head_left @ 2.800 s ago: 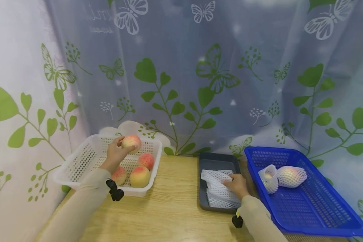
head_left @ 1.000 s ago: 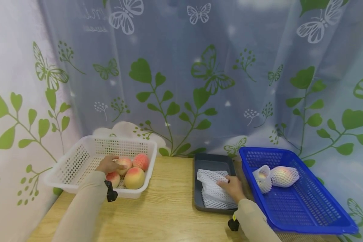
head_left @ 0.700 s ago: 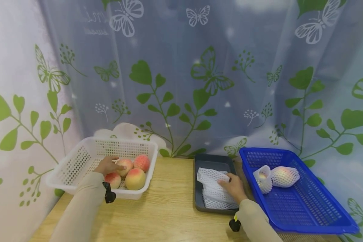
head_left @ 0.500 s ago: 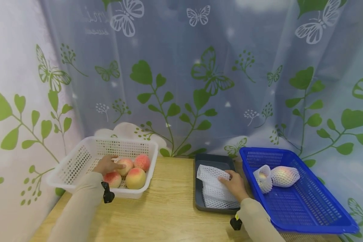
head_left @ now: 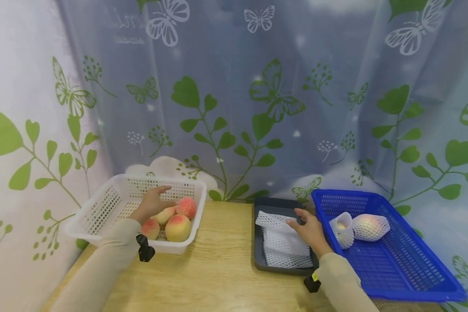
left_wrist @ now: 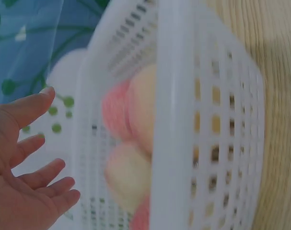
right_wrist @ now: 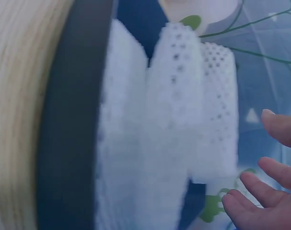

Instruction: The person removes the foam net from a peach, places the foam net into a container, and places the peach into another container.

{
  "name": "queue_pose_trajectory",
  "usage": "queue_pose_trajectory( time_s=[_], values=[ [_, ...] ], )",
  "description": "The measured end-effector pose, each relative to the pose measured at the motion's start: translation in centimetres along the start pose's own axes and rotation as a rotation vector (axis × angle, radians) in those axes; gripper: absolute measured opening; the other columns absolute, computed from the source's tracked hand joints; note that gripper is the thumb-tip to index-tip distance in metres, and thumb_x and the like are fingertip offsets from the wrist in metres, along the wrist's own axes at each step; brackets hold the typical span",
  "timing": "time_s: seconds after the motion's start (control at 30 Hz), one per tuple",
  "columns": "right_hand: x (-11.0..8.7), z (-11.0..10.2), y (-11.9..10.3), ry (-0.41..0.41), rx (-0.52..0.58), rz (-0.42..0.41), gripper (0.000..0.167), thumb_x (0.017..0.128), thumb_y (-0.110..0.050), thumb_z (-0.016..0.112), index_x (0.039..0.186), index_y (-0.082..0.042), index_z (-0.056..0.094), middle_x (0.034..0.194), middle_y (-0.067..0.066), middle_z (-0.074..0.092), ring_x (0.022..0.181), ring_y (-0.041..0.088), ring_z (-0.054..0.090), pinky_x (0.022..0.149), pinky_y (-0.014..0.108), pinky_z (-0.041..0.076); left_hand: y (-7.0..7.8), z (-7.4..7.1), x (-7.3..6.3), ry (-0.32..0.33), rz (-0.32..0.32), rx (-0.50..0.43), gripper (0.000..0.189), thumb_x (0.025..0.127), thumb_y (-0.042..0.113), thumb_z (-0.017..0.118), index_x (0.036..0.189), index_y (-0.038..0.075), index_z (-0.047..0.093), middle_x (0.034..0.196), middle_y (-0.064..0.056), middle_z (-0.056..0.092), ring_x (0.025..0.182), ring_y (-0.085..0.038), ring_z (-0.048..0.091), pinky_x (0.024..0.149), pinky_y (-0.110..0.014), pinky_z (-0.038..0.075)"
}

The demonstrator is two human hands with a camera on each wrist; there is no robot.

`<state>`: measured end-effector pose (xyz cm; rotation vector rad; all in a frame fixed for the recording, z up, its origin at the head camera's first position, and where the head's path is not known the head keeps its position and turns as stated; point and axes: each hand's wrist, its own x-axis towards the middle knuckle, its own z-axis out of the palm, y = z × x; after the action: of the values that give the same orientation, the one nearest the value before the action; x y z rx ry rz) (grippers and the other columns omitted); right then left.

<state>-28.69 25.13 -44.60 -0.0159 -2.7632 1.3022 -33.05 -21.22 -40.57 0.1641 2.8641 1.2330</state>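
Observation:
My left hand [head_left: 152, 204] hovers over the white basket [head_left: 200, 216], fingers spread and holding nothing. Below it lie several peaches, among them a front peach [head_left: 178, 228], a redder back peach [head_left: 186, 208] and a pale peach [left_wrist: 130, 175] partly hidden by the hand in the head view. My right hand [head_left: 310, 232], fingers apart, is over the right side of a dark tray [head_left: 259, 253]. White foam net sleeves [head_left: 282, 242] lie in that tray, the top one with a folded end. In the right wrist view the fingers stand apart from the sleeves [right_wrist: 171, 120].
To the right stands a blue basket [head_left: 398, 264] holding a peach in a foam net [head_left: 370, 227] and another netted fruit [head_left: 342, 229]. Wooden table [head_left: 218, 260] shows between the white basket and the tray. A patterned curtain [head_left: 226, 108] hangs close behind.
My left hand held a peach above the white basket, lowered it among the others, let go and has risen. My right hand has released the foam net and lifted slightly away.

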Motion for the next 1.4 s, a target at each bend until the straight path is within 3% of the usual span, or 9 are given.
queue_pose_trajectory(
  time_s=[0.3,0.47,0.67,0.87,1.1,1.23,1.4],
  values=[
    [-0.1,-3.0,-1.5,0.019,0.011,-0.047,0.066,0.093,-0.036,0.063,0.144,-0.003,0.039,0.146,0.024,0.039,0.133,0.042,0.038,0.103,0.055,0.040,5.0,3.2,-0.3,-0.054,0.102,-0.130,0.066,0.089,0.022,0.069,0.145,0.004,0.040,0.150,-0.021,0.034,0.137,-0.043,0.030,0.106,-0.058,0.034],
    [-0.7,-5.2,-1.8,0.031,0.020,-0.071,0.068,0.093,-0.040,0.061,0.145,-0.004,0.037,0.147,0.025,0.037,0.135,0.040,0.034,0.106,0.053,0.037,7.1,6.2,-0.4,-0.048,0.163,-0.182,0.062,0.087,0.021,0.071,0.141,0.003,0.045,0.146,-0.019,0.042,0.135,-0.043,0.035,0.107,-0.056,0.034],
    [-1.4,-7.7,-1.5,0.037,0.010,-0.058,0.074,0.093,-0.045,0.060,0.148,-0.003,0.033,0.150,0.025,0.032,0.137,0.042,0.029,0.107,0.054,0.034,9.2,9.9,-1.1,-0.084,0.161,-0.302,0.060,0.086,0.021,0.073,0.139,0.007,0.049,0.144,-0.016,0.046,0.135,-0.039,0.037,0.108,-0.055,0.034],
    [-1.9,-10.2,0.0,0.082,-0.032,-0.015,0.077,0.093,-0.048,0.057,0.149,-0.004,0.030,0.150,0.027,0.031,0.134,0.048,0.031,0.103,0.059,0.035,11.6,13.5,-1.6,-0.157,0.196,-0.387,0.057,0.086,0.020,0.073,0.137,0.008,0.052,0.140,-0.017,0.050,0.133,-0.038,0.040,0.107,-0.052,0.036],
    [-2.0,-12.5,2.5,0.099,-0.026,0.036,0.078,0.095,-0.044,0.056,0.150,-0.001,0.024,0.150,0.031,0.027,0.134,0.052,0.026,0.101,0.066,0.031,14.8,18.0,-2.3,-0.281,0.182,-0.520,0.055,0.088,0.021,0.072,0.138,0.011,0.051,0.142,-0.017,0.048,0.133,-0.035,0.041,0.105,-0.049,0.040],
    [-2.0,-13.2,4.0,0.110,-0.031,0.046,0.076,0.095,-0.039,0.057,0.148,0.004,0.024,0.146,0.036,0.028,0.132,0.054,0.027,0.101,0.066,0.032,16.5,20.4,-3.1,-0.309,0.195,-0.545,0.054,0.087,0.020,0.072,0.136,0.009,0.053,0.139,-0.017,0.051,0.130,-0.035,0.044,0.105,-0.045,0.041],
    [-2.4,-14.0,5.5,0.073,-0.078,0.055,0.074,0.097,-0.036,0.055,0.147,0.008,0.023,0.144,0.040,0.027,0.130,0.057,0.027,0.099,0.067,0.033,18.2,23.2,-4.2,-0.308,0.166,-0.591,0.051,0.085,0.019,0.074,0.132,0.010,0.058,0.131,-0.012,0.058,0.125,-0.034,0.049,0.101,-0.040,0.045]
  ],
)
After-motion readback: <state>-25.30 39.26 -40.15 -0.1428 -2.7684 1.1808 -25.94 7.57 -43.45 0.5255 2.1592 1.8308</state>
